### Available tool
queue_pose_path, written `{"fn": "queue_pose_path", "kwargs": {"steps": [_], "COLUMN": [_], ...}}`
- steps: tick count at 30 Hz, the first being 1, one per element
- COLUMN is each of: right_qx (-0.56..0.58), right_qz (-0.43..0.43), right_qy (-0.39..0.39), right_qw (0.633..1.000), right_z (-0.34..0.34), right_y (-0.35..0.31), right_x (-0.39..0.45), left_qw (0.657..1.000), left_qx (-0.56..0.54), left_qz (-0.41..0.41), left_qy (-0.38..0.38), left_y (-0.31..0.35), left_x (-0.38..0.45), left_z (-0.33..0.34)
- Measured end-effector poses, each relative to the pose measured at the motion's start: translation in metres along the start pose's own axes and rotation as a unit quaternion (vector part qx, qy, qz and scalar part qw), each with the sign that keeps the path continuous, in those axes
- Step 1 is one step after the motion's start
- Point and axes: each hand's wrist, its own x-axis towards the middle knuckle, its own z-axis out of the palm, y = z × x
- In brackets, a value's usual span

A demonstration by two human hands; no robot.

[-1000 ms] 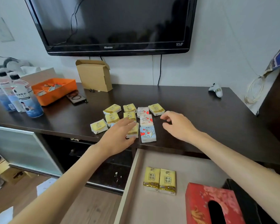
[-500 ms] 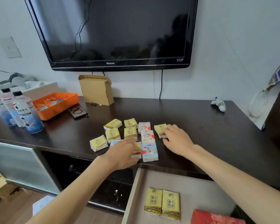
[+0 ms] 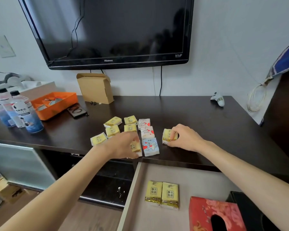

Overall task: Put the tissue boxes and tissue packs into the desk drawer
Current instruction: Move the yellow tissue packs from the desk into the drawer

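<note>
Desk: dark brown, glossy. Packs on it mostly yellow, dark print; at 3 o'clock of them, two white with red hearts; pale blue pack, white cat, red hearts. Drawer: beige inside, two yellow-gold packs, red tissue box with pink flowers at 4 o'clock. Tray orange at 10 o'clock. Carton tan. TV black.
</note>
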Motion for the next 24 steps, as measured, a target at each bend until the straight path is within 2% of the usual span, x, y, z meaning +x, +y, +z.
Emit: {"fn": "queue_pose_path", "kwargs": {"steps": [4,7,11,17,24], "right_qx": [0.018,0.041,0.039,-0.058,-0.162], "right_qz": [-0.004,-0.024,-0.058,-0.084,-0.115], "right_qy": [0.063,0.067,0.007,-0.128,-0.147], "right_qw": [0.998,0.997,0.998,0.986,0.969], "right_z": [-0.004,-0.003,0.014,0.047,0.065], "right_y": [-0.010,-0.019,-0.025,-0.027,-0.047], "right_x": [-0.031,-0.074,-0.144,-0.198,-0.196], "left_qw": [0.999,0.995,0.988,0.981,0.970], "left_qx": [-0.009,-0.050,-0.104,-0.039,0.053], "left_qz": [0.011,0.056,0.116,0.185,0.229], "left_qy": [0.042,0.059,0.001,-0.040,-0.061], "left_y": [0.000,0.012,0.039,0.060,0.069], "left_x": [-0.035,-0.072,-0.112,-0.120,-0.112], "left_z": [-0.012,-0.007,0.035,0.102,0.126]}}
